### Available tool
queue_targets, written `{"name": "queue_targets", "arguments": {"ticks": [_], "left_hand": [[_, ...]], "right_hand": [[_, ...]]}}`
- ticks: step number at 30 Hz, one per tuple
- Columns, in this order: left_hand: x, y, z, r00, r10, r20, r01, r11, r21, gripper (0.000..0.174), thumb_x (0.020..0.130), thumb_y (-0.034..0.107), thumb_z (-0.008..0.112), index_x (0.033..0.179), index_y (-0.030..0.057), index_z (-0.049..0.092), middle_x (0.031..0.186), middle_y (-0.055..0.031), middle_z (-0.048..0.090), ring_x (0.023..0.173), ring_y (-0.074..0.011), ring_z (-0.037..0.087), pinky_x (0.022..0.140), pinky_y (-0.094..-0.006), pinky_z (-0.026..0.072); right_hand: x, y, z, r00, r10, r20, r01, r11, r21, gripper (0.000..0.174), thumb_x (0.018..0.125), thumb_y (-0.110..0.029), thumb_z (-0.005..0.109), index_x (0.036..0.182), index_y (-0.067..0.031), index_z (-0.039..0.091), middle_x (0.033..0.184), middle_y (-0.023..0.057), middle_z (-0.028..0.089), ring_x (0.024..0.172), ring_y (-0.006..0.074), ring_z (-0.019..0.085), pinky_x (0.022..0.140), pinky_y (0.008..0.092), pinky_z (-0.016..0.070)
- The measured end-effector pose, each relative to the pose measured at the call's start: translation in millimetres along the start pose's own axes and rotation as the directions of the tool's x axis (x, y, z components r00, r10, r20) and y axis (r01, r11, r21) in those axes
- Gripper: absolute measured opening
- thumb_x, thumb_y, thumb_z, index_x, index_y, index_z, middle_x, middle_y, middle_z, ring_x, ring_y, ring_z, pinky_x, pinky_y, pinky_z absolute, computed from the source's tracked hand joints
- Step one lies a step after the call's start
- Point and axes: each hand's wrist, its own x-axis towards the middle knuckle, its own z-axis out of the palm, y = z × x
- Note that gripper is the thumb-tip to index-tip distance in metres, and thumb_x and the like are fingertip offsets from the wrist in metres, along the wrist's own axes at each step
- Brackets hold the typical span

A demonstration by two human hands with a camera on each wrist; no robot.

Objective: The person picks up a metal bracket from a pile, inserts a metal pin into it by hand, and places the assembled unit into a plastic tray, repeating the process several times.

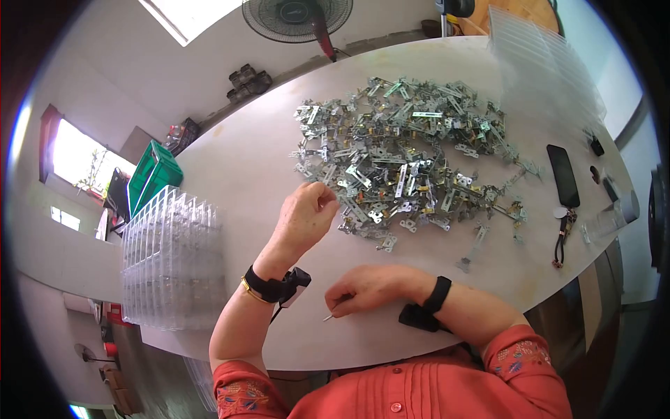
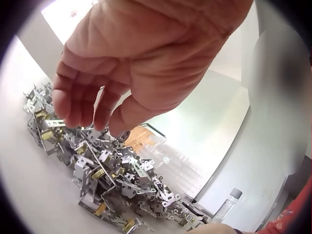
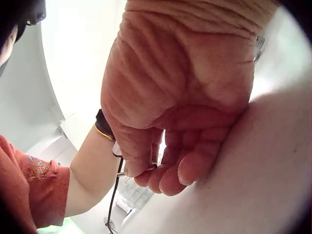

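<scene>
Left hand [image 1: 306, 215]: raised over the counter [image 1: 237, 160], its fingers loosely bunched and drooping. The left wrist view shows nothing between the fingertips [image 2: 73, 109].

Right hand [image 1: 373, 285]: resting on the counter close to the body, with thumb and fingers pinching a thin metal pin [image 1: 328, 318]. The pin's free end points toward the person's left and slightly back toward the body.

Pile of metal fittings [image 1: 401, 157]: lies ahead of both hands and to the right. Its long axis runs across the counter. Its near left edge is just beside the left fingertips, so the left hand is the nearer one. The right hand is well apart from the pile.

A phone [image 1: 562, 174] lies beyond the pile's right end.
</scene>
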Motion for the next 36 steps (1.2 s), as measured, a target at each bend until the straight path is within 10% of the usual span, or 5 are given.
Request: {"name": "queue_targets", "arguments": {"ticks": [36], "left_hand": [[1,-17,34,0.995,-0.036,-0.089,0.039,0.999,0.036,0.025,0.085,0.021,0.071,0.085,-0.004,0.071,0.075,-0.0112,0.064,0.066,-0.0175,0.06,0.061,-0.0342,0.0477]], "right_hand": [[1,4,1,1.0,-0.005,-0.003,0.005,0.999,0.039,0.02,0.087,-0.025,0.066,0.094,-0.0074,0.071,0.079,0.0067,0.068,0.075,0.0197,0.064,0.071,0.0351,0.05]]}}
